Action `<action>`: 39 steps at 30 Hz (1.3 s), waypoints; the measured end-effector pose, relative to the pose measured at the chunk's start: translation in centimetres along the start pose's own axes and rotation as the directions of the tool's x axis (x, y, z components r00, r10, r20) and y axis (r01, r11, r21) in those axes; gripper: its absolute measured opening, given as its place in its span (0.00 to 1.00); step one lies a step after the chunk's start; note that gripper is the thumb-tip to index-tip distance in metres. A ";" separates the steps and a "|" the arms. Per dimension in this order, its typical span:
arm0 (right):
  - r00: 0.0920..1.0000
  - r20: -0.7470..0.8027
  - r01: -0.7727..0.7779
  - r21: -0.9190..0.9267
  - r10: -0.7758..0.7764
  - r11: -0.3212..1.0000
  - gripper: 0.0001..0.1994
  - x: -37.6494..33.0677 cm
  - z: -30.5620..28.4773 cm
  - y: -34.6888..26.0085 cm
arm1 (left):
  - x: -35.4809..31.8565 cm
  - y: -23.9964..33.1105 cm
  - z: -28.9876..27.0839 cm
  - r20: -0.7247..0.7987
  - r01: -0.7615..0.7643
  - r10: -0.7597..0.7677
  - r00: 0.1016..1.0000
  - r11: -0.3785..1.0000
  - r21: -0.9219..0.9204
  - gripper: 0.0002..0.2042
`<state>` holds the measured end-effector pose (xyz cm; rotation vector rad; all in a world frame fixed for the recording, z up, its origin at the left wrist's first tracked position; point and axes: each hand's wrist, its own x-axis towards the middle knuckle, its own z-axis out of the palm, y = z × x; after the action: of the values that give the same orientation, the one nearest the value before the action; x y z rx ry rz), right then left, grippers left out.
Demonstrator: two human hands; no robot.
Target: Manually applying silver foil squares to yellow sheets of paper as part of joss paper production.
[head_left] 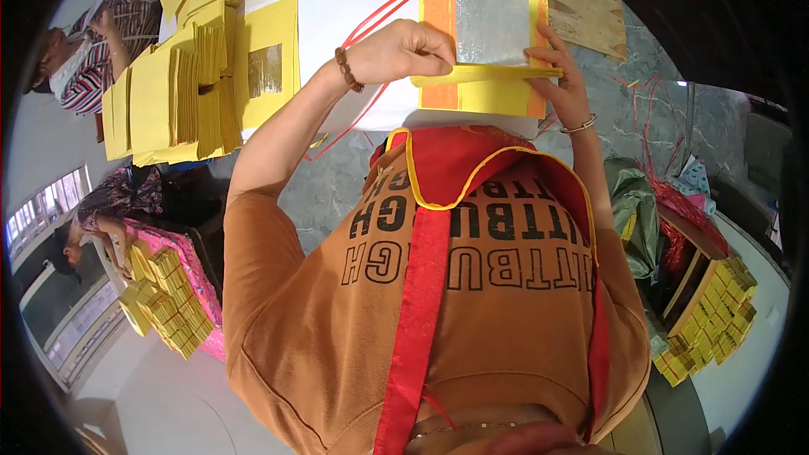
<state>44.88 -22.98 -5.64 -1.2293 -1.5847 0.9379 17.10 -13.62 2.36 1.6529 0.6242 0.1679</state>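
A yellow paper sheet [493, 25] with a silver square and orange bands lies in front of me on the white tabletop. Its near edge is folded up into a narrow strip. My left hand [409, 50] is closed, pinching the strip's left end. At the other end, my right hand [560, 76] grips the strip between thumb and fingers, with the other fingers along the sheet's right edge. More yellow paper appears under the folded strip; how many sheets lie there I cannot tell.
Stacks of yellow paper [190, 93] fill the table's left side, beside a yellow sheet with a gold square [265, 72]. Red string [375, 25] trails past my left wrist. A wooden board [586, 0] lies far right. Two other people work at left. Yellow bundles [712, 320] stand lower right.
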 end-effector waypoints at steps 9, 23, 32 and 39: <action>0.991 -0.129 -0.013 0.175 0.036 0.985 0.15 0.1 0.8 1.1 | -1.9 -0.8 -0.7 -0.020 -0.283 0.388 0.921 0.705 0.650 0.34; 0.930 0.114 0.360 -0.466 -0.349 0.809 0.11 0.0 -0.3 -3.9 | -3.0 -1.8 2.6 -0.123 -0.172 0.622 0.773 0.391 0.904 0.26; 0.991 -0.010 -0.129 -0.260 0.131 0.957 0.11 1.0 0.7 -6.0 | -2.2 -2.1 2.9 -0.475 -0.027 0.317 0.821 0.853 0.522 0.10; 0.936 -0.269 -0.184 0.182 0.229 0.966 0.25 2.5 2.4 -6.6 | 0.0 -3.6 2.4 -0.598 -0.014 -0.035 0.801 0.997 -0.077 0.11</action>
<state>40.40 -22.10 0.28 -1.3719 -1.1486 0.9451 17.13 -15.54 -1.49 1.5103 1.0911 0.7237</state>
